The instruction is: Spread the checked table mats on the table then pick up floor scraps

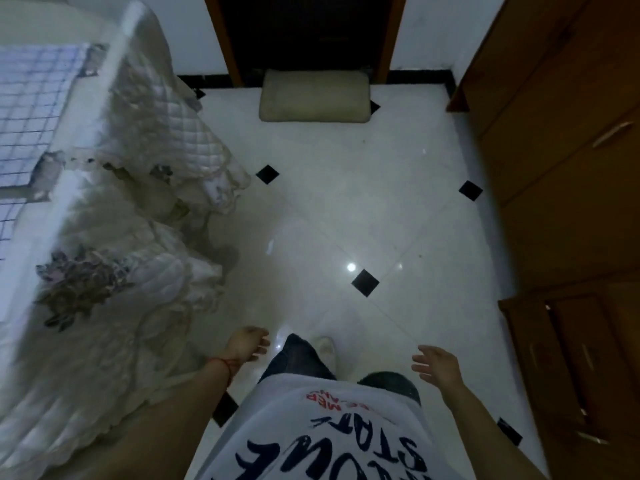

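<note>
Standing over the white floor, the person holds nothing, left hand and right hand loose-fingered; checked mats already lie on the counter; scanning tiles slowly should reveal any small scraps.

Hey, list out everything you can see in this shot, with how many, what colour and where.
checked table mats: at least one, blue-and-white grid, lying flat on the table top, far left
quilted tablecloth: one, white with a scalloped edge and dark floral patches, draped over the table's side, left
door mat: one, beige, on the floor at the dark doorway, top centre
floor: glossy white tiles with small black diamond insets, centre
wooden cabinets: brown, with metal handles, along the right edge
floor scraps: none that I can make out
left hand: empty, fingers relaxed, beside the tablecloth
right hand: empty, fingers spread, over the floor
</note>
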`<state>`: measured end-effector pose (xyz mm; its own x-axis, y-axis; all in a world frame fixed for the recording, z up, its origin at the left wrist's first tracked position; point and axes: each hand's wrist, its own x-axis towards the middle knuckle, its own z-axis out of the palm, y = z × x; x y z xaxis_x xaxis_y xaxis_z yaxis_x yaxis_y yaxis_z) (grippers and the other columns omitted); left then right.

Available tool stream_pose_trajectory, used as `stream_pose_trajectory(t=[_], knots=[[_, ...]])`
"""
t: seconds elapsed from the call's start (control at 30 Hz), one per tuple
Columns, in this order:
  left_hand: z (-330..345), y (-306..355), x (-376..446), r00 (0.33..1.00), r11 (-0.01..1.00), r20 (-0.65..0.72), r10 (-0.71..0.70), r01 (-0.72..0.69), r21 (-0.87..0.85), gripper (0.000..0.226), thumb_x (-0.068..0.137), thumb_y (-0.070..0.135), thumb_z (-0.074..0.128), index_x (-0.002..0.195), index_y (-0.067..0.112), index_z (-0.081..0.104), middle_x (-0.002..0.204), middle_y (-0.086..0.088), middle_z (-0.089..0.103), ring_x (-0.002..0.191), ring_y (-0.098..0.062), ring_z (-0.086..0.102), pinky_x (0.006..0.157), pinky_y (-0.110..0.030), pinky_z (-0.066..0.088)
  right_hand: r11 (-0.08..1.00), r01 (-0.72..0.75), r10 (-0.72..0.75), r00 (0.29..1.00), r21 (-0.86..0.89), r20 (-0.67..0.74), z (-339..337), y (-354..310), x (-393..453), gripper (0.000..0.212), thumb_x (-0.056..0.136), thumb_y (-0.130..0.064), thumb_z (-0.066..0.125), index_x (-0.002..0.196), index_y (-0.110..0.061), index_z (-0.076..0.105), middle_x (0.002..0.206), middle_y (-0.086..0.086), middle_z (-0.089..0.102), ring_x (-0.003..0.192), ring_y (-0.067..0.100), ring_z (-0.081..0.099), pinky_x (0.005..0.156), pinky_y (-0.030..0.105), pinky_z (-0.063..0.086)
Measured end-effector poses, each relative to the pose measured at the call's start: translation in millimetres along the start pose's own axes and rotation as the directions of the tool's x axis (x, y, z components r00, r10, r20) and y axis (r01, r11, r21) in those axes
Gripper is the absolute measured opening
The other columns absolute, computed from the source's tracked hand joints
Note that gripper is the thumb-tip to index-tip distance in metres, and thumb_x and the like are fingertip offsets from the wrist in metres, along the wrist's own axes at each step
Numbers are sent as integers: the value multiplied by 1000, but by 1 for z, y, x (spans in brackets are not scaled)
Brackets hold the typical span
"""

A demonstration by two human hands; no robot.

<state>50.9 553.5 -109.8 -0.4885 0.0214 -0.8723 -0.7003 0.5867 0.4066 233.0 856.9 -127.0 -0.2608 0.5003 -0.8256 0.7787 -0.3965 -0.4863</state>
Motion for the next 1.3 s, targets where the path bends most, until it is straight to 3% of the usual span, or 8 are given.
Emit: stream_pose_trajectory(t=[0.13, 0.3, 0.5, 0.6, 0.77, 0.93, 1.1, 1.3], knots=[[-9, 93, 24, 995, 995, -20, 97, -97, -2, 15, 94, 18, 43, 99, 9, 54, 78, -3, 58, 66, -14, 52, 61, -23, 40, 998, -1, 2, 1000, -61, 22, 16, -60, 30, 32, 95, -12, 47, 121, 5, 54, 109, 23, 61, 89, 31, 58, 63, 26, 45], [-21, 161, 59, 992, 988, -71, 108, -114, -102, 14, 94, 15, 44, 99, 8, 55, 87, -12, 60, 64, -15, 52, 59, -24, 39, 987, 26, -12, 996, -156, 92, 44, -139, 74, 31, 95, -11, 45, 120, 5, 53, 119, 27, 59, 89, 31, 57, 65, 27, 44], [-32, 185, 99, 983, 973, -183, -33, -11, -231, 23, 95, 16, 43, 108, 3, 57, 98, -14, 59, 80, -24, 56, 72, -30, 45, 956, 111, -52, 975, -272, 216, 87, -257, 139, 34, 96, -13, 44, 125, 2, 51, 122, 24, 58, 90, 30, 57, 74, 33, 48], [-39, 193, 113, 972, 943, -193, -136, 67, -326, 28, 95, 17, 44, 114, 0, 56, 101, -15, 59, 88, -27, 55, 80, -32, 41, 925, 162, -63, 958, -345, 281, 114, -319, 160, 32, 95, -13, 45, 123, 2, 53, 115, 23, 60, 89, 29, 57, 71, 29, 47], [-46, 216, 135, 959, 899, -190, -210, 113, -424, 31, 95, 16, 45, 117, -3, 54, 102, -15, 58, 89, -27, 54, 67, -27, 43, 857, 257, -79, 922, -447, 378, 166, -389, 195, 29, 95, -14, 45, 116, 2, 56, 91, 13, 61, 69, 19, 57, 63, 24, 45], [-43, 235, 163, 962, 896, -160, -220, 135, -424, 27, 94, 14, 46, 111, -3, 57, 99, -16, 58, 86, -26, 54, 64, -25, 42, 820, 268, -44, 911, -506, 410, 210, -406, 227, 28, 95, -15, 46, 114, 1, 58, 91, 13, 61, 67, 17, 57, 61, 23, 44], [-39, 233, 228, 960, 887, -111, -255, 187, -421, 16, 94, 12, 45, 99, 2, 57, 83, -13, 58, 66, -18, 51, 59, -26, 37, 840, 212, -11, 927, -499, 375, 243, -388, 276, 24, 94, -14, 47, 109, 0, 60, 78, 5, 61, 65, 17, 58, 61, 23, 44], [-23, 222, 340, 950, 892, -136, -280, 205, -403, 25, 95, 11, 45, 109, -5, 58, 73, -8, 57, 61, -16, 50, 47, -18, 40, 876, 133, 40, 938, -463, 345, 276, -348, 354, 16, 93, -4, 46, 99, -2, 60, 80, 9, 60, 64, 18, 55, 45, 10, 45]])
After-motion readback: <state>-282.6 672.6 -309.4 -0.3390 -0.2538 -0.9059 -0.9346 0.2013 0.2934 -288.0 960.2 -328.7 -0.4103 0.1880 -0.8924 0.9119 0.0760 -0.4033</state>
